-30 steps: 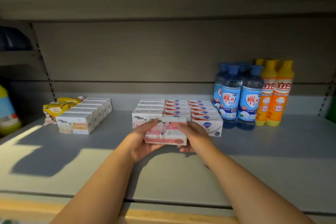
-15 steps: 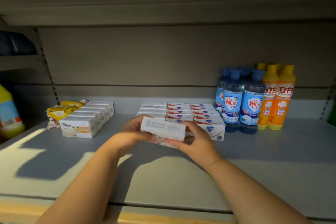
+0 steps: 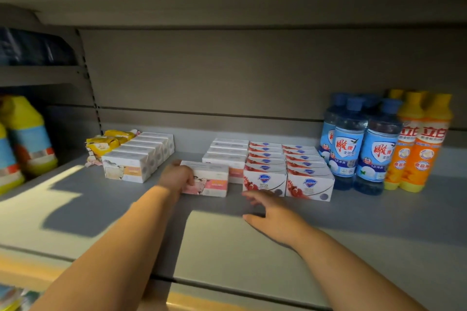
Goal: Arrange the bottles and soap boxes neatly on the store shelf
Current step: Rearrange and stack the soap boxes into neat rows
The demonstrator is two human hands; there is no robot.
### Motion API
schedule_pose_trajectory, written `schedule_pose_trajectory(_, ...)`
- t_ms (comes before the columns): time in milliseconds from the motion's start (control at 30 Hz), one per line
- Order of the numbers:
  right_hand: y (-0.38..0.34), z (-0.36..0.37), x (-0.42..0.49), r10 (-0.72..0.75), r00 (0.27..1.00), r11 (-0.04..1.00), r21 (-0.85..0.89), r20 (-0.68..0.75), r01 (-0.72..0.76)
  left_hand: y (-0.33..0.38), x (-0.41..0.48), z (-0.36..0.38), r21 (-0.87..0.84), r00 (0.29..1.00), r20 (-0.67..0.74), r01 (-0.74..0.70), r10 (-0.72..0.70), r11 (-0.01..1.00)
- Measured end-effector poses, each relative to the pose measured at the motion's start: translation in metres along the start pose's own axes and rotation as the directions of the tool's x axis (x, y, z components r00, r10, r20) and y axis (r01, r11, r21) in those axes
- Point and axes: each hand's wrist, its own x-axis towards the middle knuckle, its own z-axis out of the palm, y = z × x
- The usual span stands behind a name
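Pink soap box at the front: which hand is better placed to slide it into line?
Left, probably: the left hand grips the pink soap box; the right hand hovers open, apart from it.

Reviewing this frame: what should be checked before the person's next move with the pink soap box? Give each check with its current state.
1. Left hand has a grip on the pink soap box: ok, fingers curl round its left end.
2. Box rests flat on the shelf: ok, as far as it shows.
3. Box lines up with the white-box row behind it: not ok, it sits offset to the left.
4. Right hand is free: ok, open and holding nothing.
5. Blue bottles and orange bottles stand upright: ok.
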Motion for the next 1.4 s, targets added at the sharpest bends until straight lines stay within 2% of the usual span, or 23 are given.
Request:
schedule_pose_trajectory(67, 0.001, -0.001, 0.001, -0.011, 1.0, 0.999, -0.03, -0.001, 0.011, -0.002, -0.002, 0.008, -0.004, 0.999, 0.004, -0.033, 0.033, 0.999)
schedule_pose_trajectory(200, 0.0, 0.001, 0.004, -0.058, 0.998, 0.986, -0.156, 0.023, 0.061, -0.015, 0.003, 0.019, -0.044, 0.983, 0.098, -0.15, 0.153, 0.988)
schedule_pose_trajectory(333, -0.002, 0.002, 0.005, -0.07, 0.997, 0.976, -0.205, 0.027, 0.074, -0.02, 0.018, 0.019, 0.109, 0.94, 0.264, -0.251, 0.215, 0.962)
schedule_pose_trajectory(467, -0.002, 0.004, 0.005, -0.071, 0.997, 0.97, -0.231, 0.01, 0.071, -0.017, 0.021, 0.022, 0.183, 0.927, 0.305, -0.282, 0.218, 0.942)
schedule_pose_trajectory(633, 0.003, 0.006, 0.007, -0.119, 0.993, 0.96, -0.254, 0.02, 0.12, -0.018, 0.019, 0.028, 0.078, 0.911, 0.333, -0.285, 0.244, 0.955)
schedule_pose_trajectory(767, 0.002, 0.005, 0.009, -0.097, 0.995, 0.958, -0.267, 0.027, 0.101, -0.016, 0.016, 0.028, 0.01, 0.885, 0.363, -0.316, 0.291, 0.949)
schedule_pose_trajectory(1033, 0.0, 0.006, 0.007, -0.019, 1.0, 0.971, -0.239, 0.016, 0.022, -0.014, 0.013, 0.026, 0.002, 0.868, 0.377, -0.349, 0.323, 0.937)
schedule_pose_trajectory(1300, -0.001, 0.006, 0.008, -0.008, 1.0, 0.953, -0.304, 0.02, 0.014, -0.01, 0.0, 0.024, 0.022, 0.901, 0.353, -0.276, 0.251, 0.961)
schedule_pose_trajectory(1333, -0.002, 0.006, 0.01, -0.011, 0.999, 0.948, -0.319, 0.036, 0.022, -0.007, -0.003, 0.022, 0.038, 0.914, 0.326, -0.27, 0.243, 0.962)
schedule_pose_trajectory(1400, -0.008, 0.009, 0.016, -0.026, 0.996, 0.939, -0.34, 0.089, 0.055, 0.002, -0.007, 0.013, 0.11, 0.943, 0.151, -0.314, 0.297, 0.943)
